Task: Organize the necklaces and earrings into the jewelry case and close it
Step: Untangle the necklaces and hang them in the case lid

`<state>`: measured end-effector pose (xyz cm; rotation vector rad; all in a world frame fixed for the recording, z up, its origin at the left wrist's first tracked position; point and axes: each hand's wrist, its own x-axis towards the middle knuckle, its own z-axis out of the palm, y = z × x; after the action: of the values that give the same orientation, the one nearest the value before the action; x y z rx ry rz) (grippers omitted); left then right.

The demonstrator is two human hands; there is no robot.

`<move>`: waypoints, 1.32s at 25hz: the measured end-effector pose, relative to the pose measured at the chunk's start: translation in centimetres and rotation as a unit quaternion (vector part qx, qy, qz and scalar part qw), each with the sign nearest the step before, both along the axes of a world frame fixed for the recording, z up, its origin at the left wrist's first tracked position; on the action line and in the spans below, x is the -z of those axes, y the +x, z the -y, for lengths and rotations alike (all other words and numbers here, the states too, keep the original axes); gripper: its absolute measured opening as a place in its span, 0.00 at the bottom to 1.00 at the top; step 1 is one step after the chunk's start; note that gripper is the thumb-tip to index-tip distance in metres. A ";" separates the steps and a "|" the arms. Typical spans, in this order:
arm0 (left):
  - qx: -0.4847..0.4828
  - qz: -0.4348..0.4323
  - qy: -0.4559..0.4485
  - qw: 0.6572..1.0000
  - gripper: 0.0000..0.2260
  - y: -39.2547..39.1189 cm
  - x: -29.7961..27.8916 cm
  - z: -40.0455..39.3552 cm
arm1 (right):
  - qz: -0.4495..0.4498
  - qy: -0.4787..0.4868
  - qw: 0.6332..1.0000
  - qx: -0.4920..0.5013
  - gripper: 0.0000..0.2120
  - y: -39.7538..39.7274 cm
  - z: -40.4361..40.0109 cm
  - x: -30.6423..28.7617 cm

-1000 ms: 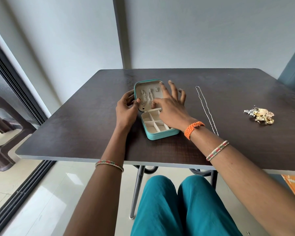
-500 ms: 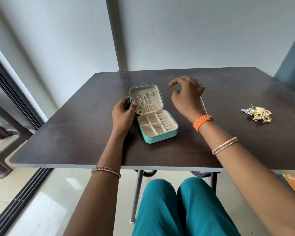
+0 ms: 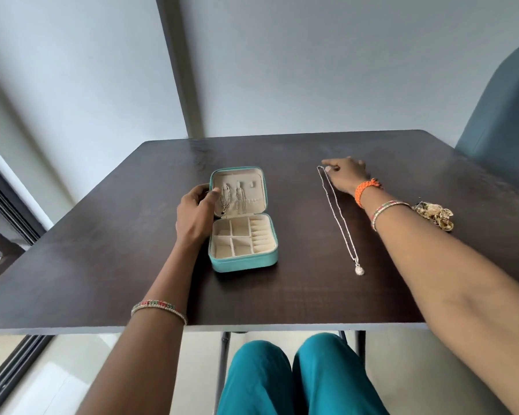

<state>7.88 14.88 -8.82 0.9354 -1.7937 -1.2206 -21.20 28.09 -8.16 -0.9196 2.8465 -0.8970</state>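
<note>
Fingers (image 3: 330, 167) of the right hand (image 3: 346, 175) are pinching the far end of the necklace (image 3: 339, 220), which is lying stretched on the counter (image 3: 102, 265). The left hand (image 3: 194, 217) is gripping the lid of the open case (image 3: 241, 232), left of the necklace; gold jewelry (image 3: 435, 215) is lying beyond the right wrist.

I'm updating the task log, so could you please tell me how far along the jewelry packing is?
Partly done. Two chains already hang inside the lid of the open jewelry case, which the left hand steadies. In hand: the right hand pinches the top end of the silver necklace lying on the table. Left: stowing it and the gold jewelry pile, then closing the case; the tray compartments look empty.
</note>
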 end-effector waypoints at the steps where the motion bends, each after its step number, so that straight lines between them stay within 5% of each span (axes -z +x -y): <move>1: 0.003 0.017 0.009 1.000 0.14 -0.4 -0.2 0.3 | -0.017 0.007 1.000 0.001 0.15 0.0 0.5 0.0; 10: -0.002 0.007 0.016 1.000 0.13 -0.9 -0.2 0.7 | -0.023 -0.069 0.997 0.034 0.05 -0.5 2.0 0.1; 16: 0.009 -0.010 0.027 1.000 0.22 -0.5 -0.8 0.4 | 0.051 -0.202 0.978 0.000 0.03 0.5 0.0 0.7; 20: -0.008 -0.075 0.034 0.997 0.15 0.3 -1.8 0.0 | 0.080 -0.304 0.949 -0.023 0.07 2.9 -2.2 0.8; 24: -0.057 -0.136 -0.111 0.983 0.19 1.1 -3.4 -1.3 | 0.035 -0.321 0.946 -0.015 0.04 4.9 -3.8 0.5; 28: 0.041 -0.152 -0.201 0.967 0.17 -1.8 -7.2 -7.0 | 0.093 -0.369 0.922 -0.069 0.07 7.9 -4.8 -0.5; 33: 0.211 -0.077 -0.071 0.972 0.09 -4.7 -8.7 -11.7 | 0.044 -0.367 0.898 -0.239 0.07 12.9 -6.9 -8.0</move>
<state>3.23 26.59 -0.13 0.3730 -1.9811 -1.3566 -8.30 34.98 -0.14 -1.4768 2.0048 -1.8849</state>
